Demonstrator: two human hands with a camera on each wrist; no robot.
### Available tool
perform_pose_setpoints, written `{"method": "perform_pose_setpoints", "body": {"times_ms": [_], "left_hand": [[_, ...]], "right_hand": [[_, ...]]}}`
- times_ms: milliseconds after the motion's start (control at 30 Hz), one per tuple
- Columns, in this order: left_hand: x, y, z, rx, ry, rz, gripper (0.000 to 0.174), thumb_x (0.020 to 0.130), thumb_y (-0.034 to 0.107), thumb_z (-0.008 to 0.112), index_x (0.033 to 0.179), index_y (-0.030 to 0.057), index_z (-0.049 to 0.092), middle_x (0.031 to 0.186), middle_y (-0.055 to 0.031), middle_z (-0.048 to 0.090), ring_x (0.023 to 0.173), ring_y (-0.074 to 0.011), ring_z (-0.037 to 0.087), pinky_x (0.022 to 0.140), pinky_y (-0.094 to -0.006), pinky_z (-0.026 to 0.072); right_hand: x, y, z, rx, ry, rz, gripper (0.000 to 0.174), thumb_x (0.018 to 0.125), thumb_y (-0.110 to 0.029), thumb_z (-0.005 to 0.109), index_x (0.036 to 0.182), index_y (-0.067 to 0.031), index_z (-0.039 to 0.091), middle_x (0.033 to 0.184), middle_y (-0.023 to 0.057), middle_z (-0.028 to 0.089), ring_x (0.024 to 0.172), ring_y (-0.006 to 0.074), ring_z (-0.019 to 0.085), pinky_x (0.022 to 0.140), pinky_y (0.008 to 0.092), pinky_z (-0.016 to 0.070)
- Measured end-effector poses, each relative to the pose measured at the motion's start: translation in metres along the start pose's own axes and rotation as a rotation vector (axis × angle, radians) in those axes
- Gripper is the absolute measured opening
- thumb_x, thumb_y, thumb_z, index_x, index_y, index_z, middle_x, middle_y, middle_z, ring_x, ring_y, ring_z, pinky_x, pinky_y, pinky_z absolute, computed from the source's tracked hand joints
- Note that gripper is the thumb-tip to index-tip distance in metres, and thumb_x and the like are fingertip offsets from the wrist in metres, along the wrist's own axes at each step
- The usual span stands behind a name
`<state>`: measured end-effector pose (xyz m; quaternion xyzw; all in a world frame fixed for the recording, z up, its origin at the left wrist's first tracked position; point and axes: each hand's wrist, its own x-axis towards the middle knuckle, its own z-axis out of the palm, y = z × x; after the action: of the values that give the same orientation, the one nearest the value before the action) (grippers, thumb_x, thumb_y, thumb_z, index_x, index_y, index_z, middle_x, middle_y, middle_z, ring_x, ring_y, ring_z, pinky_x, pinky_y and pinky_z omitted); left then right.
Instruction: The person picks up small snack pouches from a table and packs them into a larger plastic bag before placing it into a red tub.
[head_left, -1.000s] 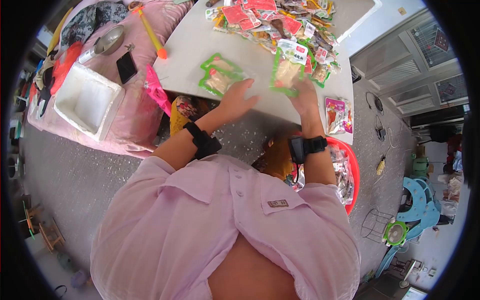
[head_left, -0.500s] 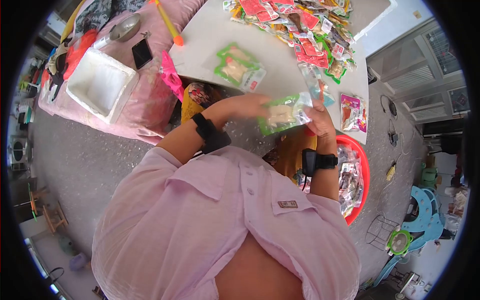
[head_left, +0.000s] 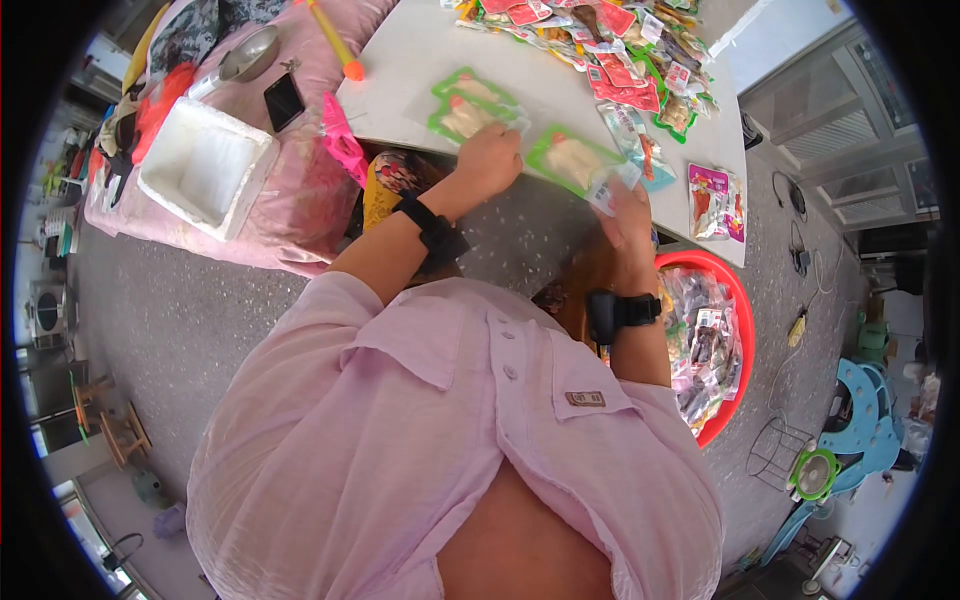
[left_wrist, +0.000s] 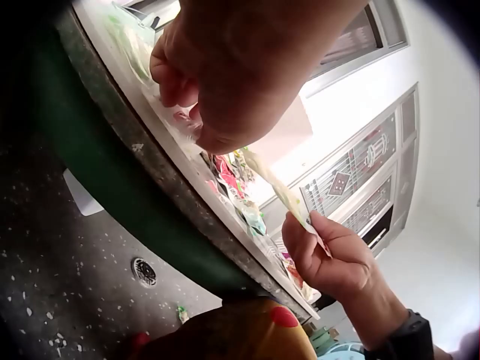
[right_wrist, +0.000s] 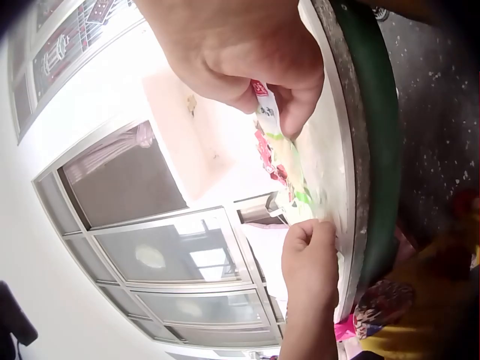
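In the head view my right hand point(head_left: 628, 222) pinches the white label end of a green-edged vacuum food packet point(head_left: 575, 160), with pale contents, tilted at the table's front edge. The left wrist view shows this packet edge-on between the right thumb and fingers point(left_wrist: 300, 251). My left hand point(head_left: 490, 162) is curled at the clear end of other green-edged packets point(head_left: 465, 108), which overlap on the table point(head_left: 400, 80). Clear film shows at its fingers in the left wrist view. A blue-and-clear packet point(head_left: 628, 135) lies just beyond the right hand.
Many mixed food packets point(head_left: 620, 75) are heaped at the back of the table, and a purple packet point(head_left: 712, 200) lies at its right corner. A red tub point(head_left: 745, 345) of packets stands below. To the left, a white foam box point(head_left: 205, 165) and a phone point(head_left: 284, 102) sit on pink cloth.
The green-edged packet has moved from between both hands, forward to the table edge, in the right hand. My left hand has left it and moved up to the overlapping packets.
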<state>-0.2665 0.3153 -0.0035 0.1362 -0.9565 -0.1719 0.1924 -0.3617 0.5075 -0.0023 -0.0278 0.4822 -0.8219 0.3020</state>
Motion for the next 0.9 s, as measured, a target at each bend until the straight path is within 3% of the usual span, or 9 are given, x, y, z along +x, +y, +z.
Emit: {"method": "perform_pose_setpoints", "body": {"times_ms": [67,233,567,667,800,900], "left_hand": [[0.000,-0.003,0.003,-0.045,-0.035,-0.054,0.017,0.070,0.018,0.049,0.078,0.0025,0.050,0.080,-0.0159,0.050,0.072,-0.0331,0.052,0.063,-0.0402,0.0435],[-0.001,-0.008,0.006,-0.158,0.043,-0.100,0.013,0.071,0.015,0.045,0.071,0.0026,0.050,0.076,-0.0165,0.050,0.070,-0.0340,0.050,0.060,-0.0434,0.0408],[-0.001,0.005,-0.011,0.026,0.065,0.079,0.007,0.069,0.011,0.046,0.069,0.0040,0.047,0.070,-0.0126,0.049,0.064,-0.0310,0.052,0.055,-0.0399,0.0434],[-0.001,0.007,-0.012,0.038,0.109,0.144,0.007,0.068,0.012,0.048,0.068,0.0049,0.049,0.068,-0.0110,0.049,0.062,-0.0290,0.052,0.053,-0.0389,0.0434],[-0.003,0.010,-0.011,-0.008,0.151,0.154,0.007,0.066,0.013,0.050,0.066,0.0062,0.051,0.067,-0.0102,0.049,0.060,-0.0283,0.052,0.051,-0.0388,0.0427],[-0.010,0.010,-0.015,0.000,0.158,0.165,0.006,0.065,0.013,0.051,0.066,0.0065,0.051,0.066,-0.0101,0.048,0.059,-0.0280,0.052,0.050,-0.0383,0.0425]], "right_hand": [[0.001,0.001,0.003,-0.035,0.017,0.031,0.021,0.081,-0.008,0.045,0.102,-0.0066,0.045,0.090,0.0043,0.052,0.079,0.0162,0.053,0.067,0.0325,0.0453],[0.001,0.001,0.014,-0.079,0.018,0.064,0.016,0.080,-0.009,0.047,0.096,-0.0072,0.048,0.085,0.0042,0.054,0.072,0.0161,0.055,0.059,0.0311,0.0461],[0.014,0.013,0.042,0.010,0.065,0.001,0.017,0.082,-0.008,0.045,0.098,-0.0056,0.045,0.089,0.0068,0.054,0.075,0.0195,0.056,0.063,0.0345,0.0475],[0.027,0.027,0.054,0.124,-0.049,-0.007,0.017,0.082,-0.008,0.043,0.098,-0.0036,0.044,0.092,0.0079,0.053,0.077,0.0209,0.056,0.064,0.0348,0.0473],[0.034,0.031,0.068,-0.386,-0.274,-0.040,0.016,0.080,-0.009,0.045,0.094,-0.0018,0.044,0.087,0.0087,0.055,0.072,0.0184,0.056,0.061,0.0302,0.0458],[0.038,0.020,0.069,-0.681,-0.293,0.168,0.012,0.079,-0.011,0.048,0.086,-0.0022,0.047,0.077,0.0086,0.056,0.061,0.0147,0.055,0.049,0.0242,0.0433]]}}
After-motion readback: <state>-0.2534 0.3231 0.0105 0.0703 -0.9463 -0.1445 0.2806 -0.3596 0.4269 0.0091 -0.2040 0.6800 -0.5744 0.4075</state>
